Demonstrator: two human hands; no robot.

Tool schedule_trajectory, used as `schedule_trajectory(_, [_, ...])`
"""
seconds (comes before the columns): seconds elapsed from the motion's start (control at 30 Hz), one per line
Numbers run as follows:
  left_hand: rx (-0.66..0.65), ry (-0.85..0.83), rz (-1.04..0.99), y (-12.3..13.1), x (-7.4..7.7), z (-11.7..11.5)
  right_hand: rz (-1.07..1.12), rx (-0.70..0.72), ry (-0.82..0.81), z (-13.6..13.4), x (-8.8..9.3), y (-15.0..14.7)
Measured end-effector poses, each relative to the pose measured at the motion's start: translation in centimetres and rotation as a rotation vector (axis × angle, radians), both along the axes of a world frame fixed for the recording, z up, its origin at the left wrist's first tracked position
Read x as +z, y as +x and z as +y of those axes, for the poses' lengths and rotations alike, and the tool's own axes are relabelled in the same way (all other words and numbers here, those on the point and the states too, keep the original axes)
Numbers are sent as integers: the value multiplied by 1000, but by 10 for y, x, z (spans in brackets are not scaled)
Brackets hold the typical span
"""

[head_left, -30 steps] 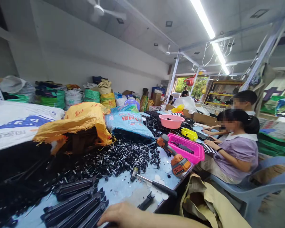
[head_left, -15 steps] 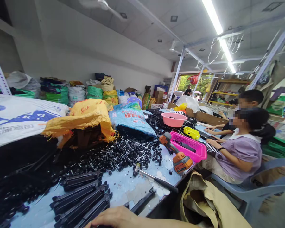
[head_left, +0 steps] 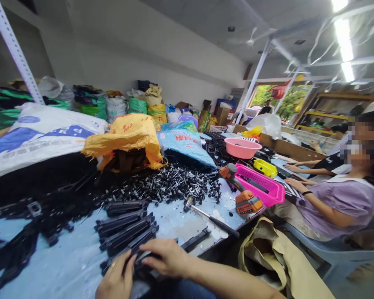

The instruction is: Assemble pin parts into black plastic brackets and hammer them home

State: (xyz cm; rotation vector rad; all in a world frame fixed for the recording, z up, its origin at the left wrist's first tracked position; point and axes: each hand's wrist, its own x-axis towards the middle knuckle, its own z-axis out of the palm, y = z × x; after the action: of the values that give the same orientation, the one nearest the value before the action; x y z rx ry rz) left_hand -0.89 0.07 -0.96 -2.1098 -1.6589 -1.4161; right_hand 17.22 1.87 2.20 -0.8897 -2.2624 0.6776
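Since 2 hands presumably steady it better, left hand (head_left: 116, 276) and right hand (head_left: 168, 257) pinch 1 long black plastic part (head_left: 138, 258), fingers narrow, at the near edge of the bench (head_left: 65, 261); hammer (head_left: 210, 218) handle points edgeward, likely for reach.

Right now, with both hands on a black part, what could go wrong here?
The hammer could be knocked down: its handle reaches the edge of the table. The cordless drill lies near that edge too; a bump might drop it. The black part might slip between left hand and right hand.
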Motion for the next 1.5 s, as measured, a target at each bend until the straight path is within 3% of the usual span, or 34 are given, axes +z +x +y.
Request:
schedule_trajectory(0.2, [-79,-118,-7,26,16,-20,161,-58,-77,-5,1,3])
schedule_trajectory(0.4, [45,-322,-68,28,23,-34,78,108,76,-11,-1,1])
schedule_trajectory(0.5, [151,-564,23,33,32,-46,-5,156,98,-10,-2,4])
schedule_trajectory(0.63, [105,-904,204,53,41,-58,-52,176,54,-7,-4,8])
schedule_trajectory(0.77, [147,-977,248,66,43,-57,-110,191,101,-6,-6,7])
schedule_trajectory(0.9, [171,-1037,281,62,43,-57,-184,147,120,-9,-9,7])
schedule_trajectory(1.13, [166,-1002,319,57,41,-60,-330,92,161,-13,-10,2])
schedule_trajectory(1.3, [141,-954,338,52,38,-62,-319,55,174,-17,-6,2])
schedule_trajectory(1.4, [-10,-668,412,38,32,-55,-261,49,271,-20,-3,34])
schedule_trajectory(1.5, [-328,-200,569,28,26,-37,-306,-142,363,-20,-7,84])
